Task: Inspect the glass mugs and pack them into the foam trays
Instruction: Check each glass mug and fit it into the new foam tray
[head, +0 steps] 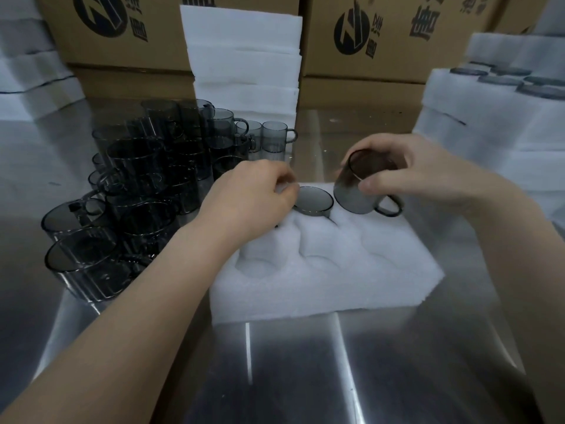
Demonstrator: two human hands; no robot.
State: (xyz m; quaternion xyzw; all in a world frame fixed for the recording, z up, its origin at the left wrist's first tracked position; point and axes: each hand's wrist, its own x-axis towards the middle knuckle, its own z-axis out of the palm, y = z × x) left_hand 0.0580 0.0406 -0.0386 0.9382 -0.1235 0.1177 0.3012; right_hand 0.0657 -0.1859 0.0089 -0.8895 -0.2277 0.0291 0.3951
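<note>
smoky glass mug [356, 185] tilted above white foam tray [336, 270]; another mug [313, 201] seated inside.

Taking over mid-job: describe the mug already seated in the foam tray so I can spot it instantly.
On the steel table, find the white foam tray. At its far edge, between the left hand and right hand, the seated mug is sunk in a pocket, mostly rim showing. Unlike it, the held mug tilts in the right hand and the loose mugs stand left of the tray.
</note>
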